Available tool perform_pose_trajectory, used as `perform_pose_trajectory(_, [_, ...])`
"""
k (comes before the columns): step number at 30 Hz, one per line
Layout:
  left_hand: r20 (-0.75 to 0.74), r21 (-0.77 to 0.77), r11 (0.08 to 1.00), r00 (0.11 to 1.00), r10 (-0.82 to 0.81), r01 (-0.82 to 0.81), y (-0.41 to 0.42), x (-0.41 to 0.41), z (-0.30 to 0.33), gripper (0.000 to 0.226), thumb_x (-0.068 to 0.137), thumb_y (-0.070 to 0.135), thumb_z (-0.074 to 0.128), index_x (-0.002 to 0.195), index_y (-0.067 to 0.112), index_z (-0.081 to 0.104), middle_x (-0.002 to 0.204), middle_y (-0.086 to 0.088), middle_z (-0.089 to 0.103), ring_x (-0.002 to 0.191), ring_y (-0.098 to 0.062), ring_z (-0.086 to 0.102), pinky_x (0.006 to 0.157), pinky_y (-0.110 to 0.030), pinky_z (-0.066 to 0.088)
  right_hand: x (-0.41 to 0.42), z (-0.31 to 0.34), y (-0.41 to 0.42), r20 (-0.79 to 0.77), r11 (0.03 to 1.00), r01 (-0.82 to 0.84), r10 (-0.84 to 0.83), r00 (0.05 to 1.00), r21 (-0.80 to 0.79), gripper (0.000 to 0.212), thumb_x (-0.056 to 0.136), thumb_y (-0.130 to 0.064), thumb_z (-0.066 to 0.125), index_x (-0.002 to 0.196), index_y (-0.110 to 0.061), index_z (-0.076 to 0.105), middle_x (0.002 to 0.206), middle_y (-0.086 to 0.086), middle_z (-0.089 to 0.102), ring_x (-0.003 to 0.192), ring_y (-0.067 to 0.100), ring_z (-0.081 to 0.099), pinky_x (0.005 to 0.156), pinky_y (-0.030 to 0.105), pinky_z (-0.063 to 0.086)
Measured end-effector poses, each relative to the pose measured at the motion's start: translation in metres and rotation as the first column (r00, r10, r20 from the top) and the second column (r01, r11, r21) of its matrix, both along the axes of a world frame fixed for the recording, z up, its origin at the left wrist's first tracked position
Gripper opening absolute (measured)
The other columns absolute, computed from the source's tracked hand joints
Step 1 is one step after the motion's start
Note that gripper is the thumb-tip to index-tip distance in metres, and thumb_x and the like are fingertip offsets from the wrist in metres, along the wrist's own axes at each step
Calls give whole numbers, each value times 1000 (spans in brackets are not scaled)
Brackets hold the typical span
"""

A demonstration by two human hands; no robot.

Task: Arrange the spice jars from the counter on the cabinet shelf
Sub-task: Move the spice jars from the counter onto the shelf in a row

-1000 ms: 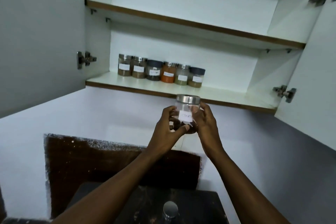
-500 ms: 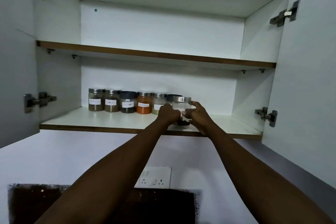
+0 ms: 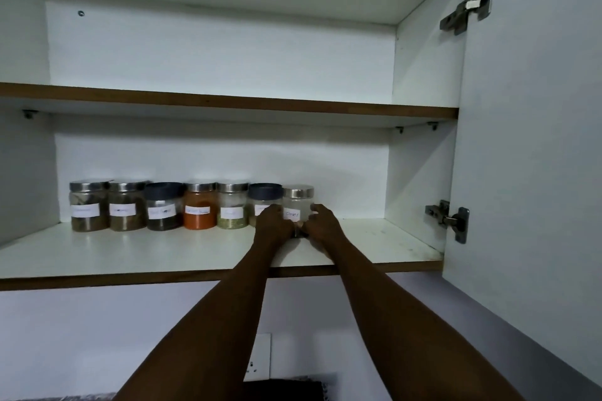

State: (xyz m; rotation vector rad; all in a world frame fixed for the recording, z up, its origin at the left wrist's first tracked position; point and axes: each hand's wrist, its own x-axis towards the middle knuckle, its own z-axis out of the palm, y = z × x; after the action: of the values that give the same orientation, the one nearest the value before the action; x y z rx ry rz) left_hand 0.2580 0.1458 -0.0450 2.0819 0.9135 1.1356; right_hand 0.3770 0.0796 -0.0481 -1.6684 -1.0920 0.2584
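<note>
Head view, the only one available: I have both hands on the clear spice jar [image 3: 298, 209] with the steel lid and a white label, just right of frame centre. My left hand [image 3: 274, 224] curls round its left side and my right hand [image 3: 321, 224] round its right, so the jar is held between the two palms; its base is hidden behind the hands, and I cannot tell whether it is seated on the lower cabinet shelf [image 3: 163, 252] yet. I judge the two-handed hold serves to keep the label facing outward while the jar is aligned with the row. That row runs leftward from it: a dark-lidded jar [image 3: 264, 202] just beside it, partly covered by my left hand, then a jar of green flakes [image 3: 232, 205], an orange-powder jar [image 3: 200, 205], a second dark-lidded jar [image 3: 164, 206] and two steel-lidded jars [image 3: 107, 205] at the left end. The nearest neighbour is the main obstruction; a knuckle could nudge it on release. To the right, the shelf is bare up to the open cabinet door [image 3: 534, 140] and its lower hinge [image 3: 448, 220]. The upper shelf [image 3: 228, 102] holds nothing visible.
</note>
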Motion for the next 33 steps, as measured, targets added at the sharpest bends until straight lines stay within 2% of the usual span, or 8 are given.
perform_pose_trajectory(4, [11,28,1000,1000,8,-8,9,12,-3,29,79,10,76,102,-6,70,104,-17,74,102,-30,70,67,-20,42,8,-1,8,49,999,42,-42,998,7,71,85,-18,74,149,-8,44,145,11,56,130,26,56,94,21,41])
perform_pose_trajectory(9, [-60,99,995,998,14,-8,18,17,-9,38,79,13,77,111,-6,67,113,-16,71,109,-27,67,84,-27,49,15,1,13,75,997,79,-78,994,-11,60,83,-21,76,137,-6,54,135,11,62,122,27,60,84,22,42])
perform_pose_trajectory(12, [-20,92,995,999,31,-29,23,20,-7,32,81,9,75,105,-10,67,109,-22,72,105,-33,68,83,-32,50,15,0,14,73,995,103,-104,992,14,53,79,-20,77,127,-6,59,126,10,65,114,26,62,63,14,38])
perform_pose_trajectory(16, [-28,78,994,997,76,-74,24,19,-5,34,82,10,75,109,-10,68,113,-23,71,108,-34,67,76,-25,42,12,-2,10,128,984,173,-178,976,54,49,79,-25,82,116,2,64,116,11,65,99,19,61,49,7,35])
perform_pose_trajectory(22, [-14,51,995,996,85,-84,22,20,-6,38,84,11,71,118,-6,65,120,-19,69,113,-31,65,80,-24,40,11,-2,6,62,975,209,-214,975,81,58,74,-17,87,119,-1,56,120,12,63,100,18,60,53,9,30])
perform_pose_trajectory(25, [-22,33,997,997,73,-73,20,17,-5,33,84,13,71,111,-7,67,110,-18,69,100,-26,64,73,-24,41,10,-2,7,69,973,219,-224,972,72,49,79,-11,81,121,-2,57,123,13,64,104,21,62,55,10,32])
perform_pose_trajectory(29, [-35,24,996,996,85,-84,18,16,-4,13,84,10,66,87,-1,59,87,-12,58,85,-20,54,55,-21,30,9,-2,8,95,972,222,-228,969,77,38,84,-3,72,120,1,61,124,15,64,117,27,62,77,18,39])
perform_pose_trajectory(33, [-15,-2,997,997,72,-72,14,16,-4,21,84,13,67,98,-2,62,95,-8,59,94,-23,59,60,-21,34,5,-3,6,151,976,195,-208,966,95,33,88,-3,65,120,5,62,125,18,65,117,30,61,81,21,39])
